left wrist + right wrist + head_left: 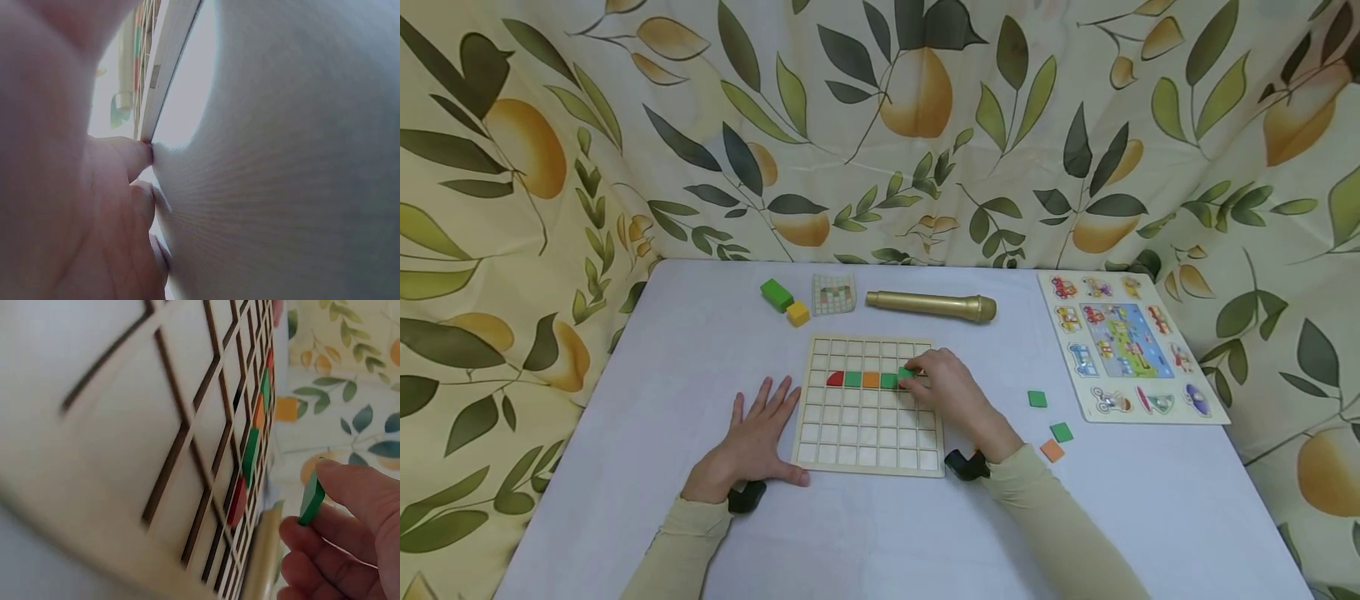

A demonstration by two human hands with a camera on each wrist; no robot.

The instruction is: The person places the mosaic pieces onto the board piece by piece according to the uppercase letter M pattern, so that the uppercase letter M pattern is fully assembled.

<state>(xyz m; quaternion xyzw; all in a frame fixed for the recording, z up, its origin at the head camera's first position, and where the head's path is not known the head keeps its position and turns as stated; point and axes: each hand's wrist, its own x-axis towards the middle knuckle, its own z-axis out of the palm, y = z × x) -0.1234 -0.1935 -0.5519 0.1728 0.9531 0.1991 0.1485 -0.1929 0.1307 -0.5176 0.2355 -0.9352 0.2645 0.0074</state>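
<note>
Above the gridded board (868, 472) on a cloth-covered worktop (865, 542), a right hand (953, 392) pinches a green tile (312, 497) between thumb and fingertip, the other fingers loosely bent. The tile is clear of the grid, near the right end of a row where red, green and orange pieces (871, 380) lie. Beside the board's left edge, the left hand (752, 442) rests flat, fingers spread wide, holding nothing; whether its thumb touches the frame is hard to tell. The tile looks light, stiff and thin, probably painted wood, unlikely to break but apt to slip on its smooth faces. Opposite edges appear to offer the surest hold, 2 digits being enough. To the right, 2 green tiles (1037, 399) and an orange tile (1052, 451) lie flat; lifting these likely calls for a fingernail under an edge.
</note>
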